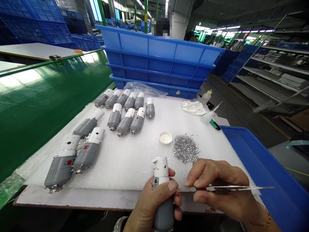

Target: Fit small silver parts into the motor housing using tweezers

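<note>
Head view: grey-white cylinder [161, 167], probably plastic

Tweezers [231, 188]: polished steel, smooth, bright. Held unit [164, 216]: matt grey body, material not determinable, with matt white end section; the other units match. Foam [135, 170]: white sheet, finely rough, matt. Chips [185, 148]: loose bright metal, glittering. Cap [165, 137]: white plastic, smooth. Bins [154, 61]: moulded blue plastic, ribbed, slight sheen. Bag [142, 88]: clear plastic film, creased, glossy. Bottle [206, 98]: translucent plastic, smooth. Rag [193, 108]: white, crumpled, apparently cloth. Belt [48, 106]: green, smooth, highly glossy, material not determinable.
</note>
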The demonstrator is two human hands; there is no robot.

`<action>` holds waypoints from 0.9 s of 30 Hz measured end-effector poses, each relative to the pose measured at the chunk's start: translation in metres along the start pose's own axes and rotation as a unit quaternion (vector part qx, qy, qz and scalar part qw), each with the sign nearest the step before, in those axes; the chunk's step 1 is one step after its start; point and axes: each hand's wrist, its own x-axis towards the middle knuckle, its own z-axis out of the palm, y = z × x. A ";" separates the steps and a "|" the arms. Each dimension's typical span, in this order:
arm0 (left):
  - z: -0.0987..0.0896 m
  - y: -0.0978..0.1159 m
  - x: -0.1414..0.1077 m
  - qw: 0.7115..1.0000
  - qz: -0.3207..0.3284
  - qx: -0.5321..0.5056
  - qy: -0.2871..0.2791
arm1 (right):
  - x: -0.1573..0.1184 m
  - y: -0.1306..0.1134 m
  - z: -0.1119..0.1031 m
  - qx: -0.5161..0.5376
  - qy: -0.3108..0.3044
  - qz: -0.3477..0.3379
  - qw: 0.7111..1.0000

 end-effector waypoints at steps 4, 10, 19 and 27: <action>-0.001 0.000 0.002 0.997 0.055 0.005 0.047 | -0.009 0.001 0.015 -0.056 0.117 0.028 0.991; 0.003 0.000 0.001 0.994 0.072 0.020 0.076 | -0.013 0.003 0.030 -0.056 0.124 0.030 0.990; 0.004 -0.001 -0.001 0.993 0.079 0.035 0.081 | -0.010 0.000 0.029 -0.067 0.112 0.018 0.991; 0.007 -0.002 -0.001 0.992 0.082 0.033 0.088 | -0.009 -0.002 0.028 -0.066 0.096 0.017 0.993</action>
